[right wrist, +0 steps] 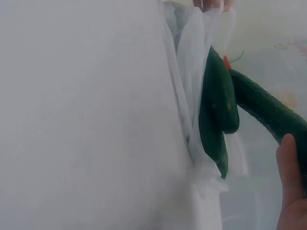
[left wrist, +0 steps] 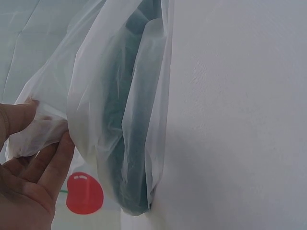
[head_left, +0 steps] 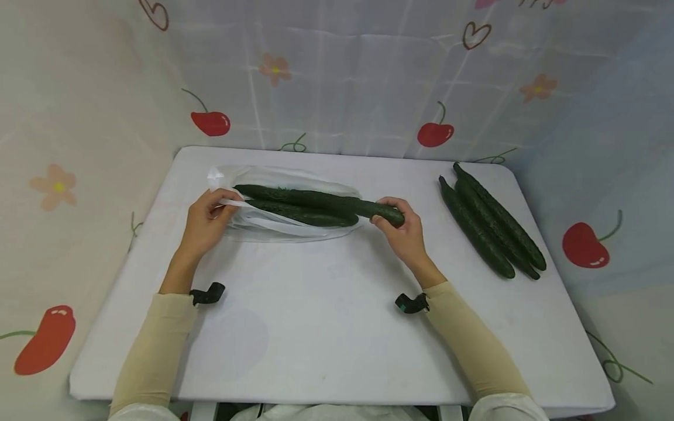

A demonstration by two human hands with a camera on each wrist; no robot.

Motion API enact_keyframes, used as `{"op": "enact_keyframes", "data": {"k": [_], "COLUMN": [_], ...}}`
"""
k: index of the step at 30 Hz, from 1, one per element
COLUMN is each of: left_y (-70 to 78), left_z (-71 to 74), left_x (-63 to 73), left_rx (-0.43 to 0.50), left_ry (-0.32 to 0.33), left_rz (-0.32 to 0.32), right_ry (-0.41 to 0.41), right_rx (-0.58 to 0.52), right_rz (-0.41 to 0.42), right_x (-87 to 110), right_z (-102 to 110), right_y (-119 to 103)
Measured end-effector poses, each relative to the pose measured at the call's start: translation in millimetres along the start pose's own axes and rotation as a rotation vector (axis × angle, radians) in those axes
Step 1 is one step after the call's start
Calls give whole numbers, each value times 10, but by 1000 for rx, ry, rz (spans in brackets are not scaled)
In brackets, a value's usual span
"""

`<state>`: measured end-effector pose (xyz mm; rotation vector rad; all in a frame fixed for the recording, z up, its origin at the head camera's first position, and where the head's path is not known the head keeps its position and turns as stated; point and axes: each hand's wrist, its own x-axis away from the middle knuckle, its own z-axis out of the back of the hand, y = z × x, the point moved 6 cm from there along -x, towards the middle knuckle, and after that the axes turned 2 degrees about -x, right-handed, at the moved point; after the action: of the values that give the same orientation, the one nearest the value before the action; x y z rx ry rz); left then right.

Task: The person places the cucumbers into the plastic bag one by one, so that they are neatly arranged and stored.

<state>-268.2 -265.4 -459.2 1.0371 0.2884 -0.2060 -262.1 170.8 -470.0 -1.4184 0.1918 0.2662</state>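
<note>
A thin white plastic bag (head_left: 263,233) lies at the back left of the table, its opening facing right. My left hand (head_left: 207,221) pinches the bag's film near its left side, fingers and thumb together on it (left wrist: 36,163). With my right hand (head_left: 405,235) I grip the right end of a long dark green cucumber (head_left: 329,202), whose other end reaches over the bag. In the right wrist view, this held cucumber (right wrist: 268,108) stands apart from two cucumbers (right wrist: 219,96) showing at the bag's mouth. Film veils part of the bagged ones in the left wrist view.
Several more cucumbers (head_left: 489,225) lie side by side at the table's right. The white table (head_left: 316,327) has rounded corners. A pale curtain (head_left: 337,76) with cherry and flower prints hangs around it. Each wrist carries a black camera (head_left: 207,293).
</note>
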Motion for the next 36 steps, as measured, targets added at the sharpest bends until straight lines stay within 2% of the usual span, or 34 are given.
{"op": "enact_keyframes", "data": {"k": [7,16,20,27,32,36], "left_y": [-1,-14,-11,16,36,33], "left_z": [-1,27,8,-6,-8,-20], "left_x": [29,54,59,54,42,38], "left_rx": [-13,-27,-8,-39,-29,-32], "left_ry": [-9,1,-7,-10,-6,-12], "left_rz": [10,24,24,36,14,14], "right_ry": [-63,-182,-231,-303,-367,-366], "right_rx": [59,42,41,67,188,281], "right_rz": [-22,-45,-87,-145,-94,-56], "right_x": [-250,-526,-569,-603,-607,-603], "right_z": [-450,-909,-937,-942,-1044,-1032], "right_y": [5,25,61,81,56,50]}}
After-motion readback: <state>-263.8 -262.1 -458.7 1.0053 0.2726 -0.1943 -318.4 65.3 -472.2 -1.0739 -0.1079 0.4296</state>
